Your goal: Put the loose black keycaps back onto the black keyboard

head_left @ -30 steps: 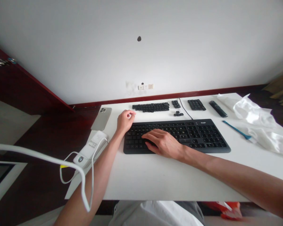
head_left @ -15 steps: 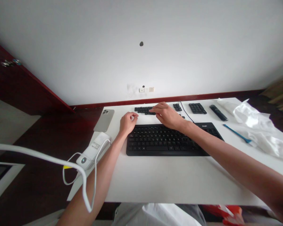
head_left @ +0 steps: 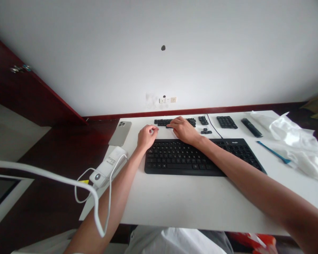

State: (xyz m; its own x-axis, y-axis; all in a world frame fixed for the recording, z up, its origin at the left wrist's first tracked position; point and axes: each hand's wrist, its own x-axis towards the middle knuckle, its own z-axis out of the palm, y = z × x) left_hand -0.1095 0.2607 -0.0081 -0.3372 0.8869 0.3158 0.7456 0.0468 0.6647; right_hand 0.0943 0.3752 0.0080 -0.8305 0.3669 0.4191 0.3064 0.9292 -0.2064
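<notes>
R-hand grip (head_left: pixel 184 130) bent over loose keycaps (head_left: pixel 161 122) behind kbd (head_left: pixel 172 155) on table (head_left: pixel 175 204), L-hand grip (head_left: pixel 146 137) curled, can't tell if either's holding any; front-row caps look fitted, grouped ones off.

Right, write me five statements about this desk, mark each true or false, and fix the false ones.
1. The right hand is at the long block of keycaps behind the keyboard. True.
2. Both hands touch the phone. False: neither does; the left hand is by the keyboard's upper left corner.
3. The phone lies camera side up. True.
4. Nothing lies right of the keyboard. False: a blue tool and crumpled white wrapping do.
5. The keyboard is white. False: it is black.
</notes>
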